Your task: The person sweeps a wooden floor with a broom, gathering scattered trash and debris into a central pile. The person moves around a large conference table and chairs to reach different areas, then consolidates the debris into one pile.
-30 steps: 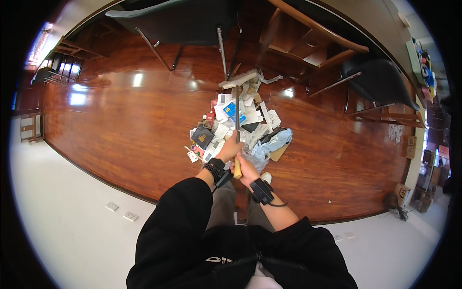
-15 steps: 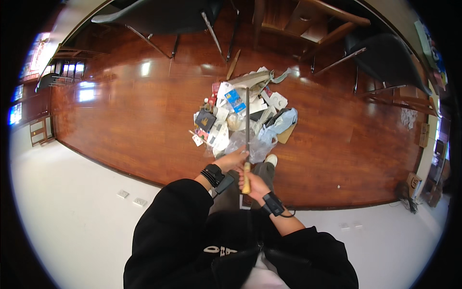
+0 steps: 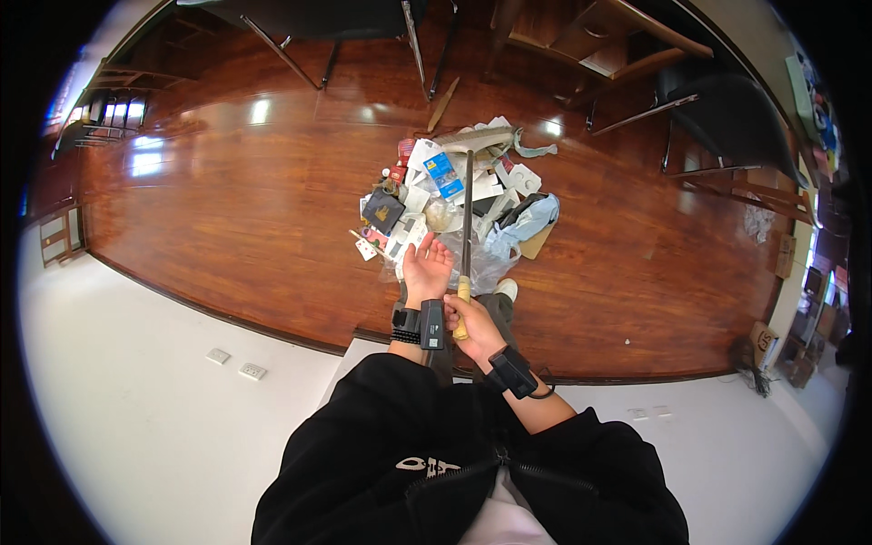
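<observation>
My right hand (image 3: 472, 320) is wrapped round the pale wooden grip of a long dark pole (image 3: 467, 218). The pole runs away from me over a heap of litter (image 3: 445, 215) on the floor; at the heap's far side its end meets a wide greyish-beige strip, whose kind I cannot make out. Left of the grip, my left hand (image 3: 427, 272) is open, palm up, holding nothing, in front of the heap's near edge. In the heap lie a blue packet (image 3: 443, 175), a dark square box (image 3: 382, 211), a light-blue cloth or bag (image 3: 527, 224) and clear plastic.
Black chairs (image 3: 727, 123) and a wooden piece of furniture (image 3: 599, 41) stand beyond the heap. A pointed brown strip (image 3: 443, 104) lies past it. Cardboard boxes (image 3: 763, 343) and cables are at the right wall. A white wall (image 3: 182, 409) is close on my near side.
My left hand has come off the pole near its grip and turned palm up. The right hand and grip have shifted slightly away from me; the head view has moved a little.
</observation>
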The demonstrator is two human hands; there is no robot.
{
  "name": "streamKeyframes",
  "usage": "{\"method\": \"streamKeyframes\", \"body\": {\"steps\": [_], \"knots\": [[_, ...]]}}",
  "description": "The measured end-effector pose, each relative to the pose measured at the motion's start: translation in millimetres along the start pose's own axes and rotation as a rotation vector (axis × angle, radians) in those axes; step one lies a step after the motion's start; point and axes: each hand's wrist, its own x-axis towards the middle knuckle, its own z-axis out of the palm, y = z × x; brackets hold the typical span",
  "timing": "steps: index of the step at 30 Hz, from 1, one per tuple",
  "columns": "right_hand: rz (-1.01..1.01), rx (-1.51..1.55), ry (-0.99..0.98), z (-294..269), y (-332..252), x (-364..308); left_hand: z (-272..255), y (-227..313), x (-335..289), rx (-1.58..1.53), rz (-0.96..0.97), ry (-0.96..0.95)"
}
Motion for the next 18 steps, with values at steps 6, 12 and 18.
{"method": "streamKeyframes", "body": {"steps": [6,12,18], "knots": [[-0.001,0.048,-0.062,3.7,1.5,7.6,-11.6,0.1,11.9,0.468,0.047,-0.041],[-0.014,0.062,0.018,8.5,6.1,12.5,-1.5,-6.9,3.8,0.833,0.084,0.031],[-0.017,0.02,-0.024,10.1,2.5,3.0,19.7,0.9,-20.5,1.177,-0.33,-0.163]]}}
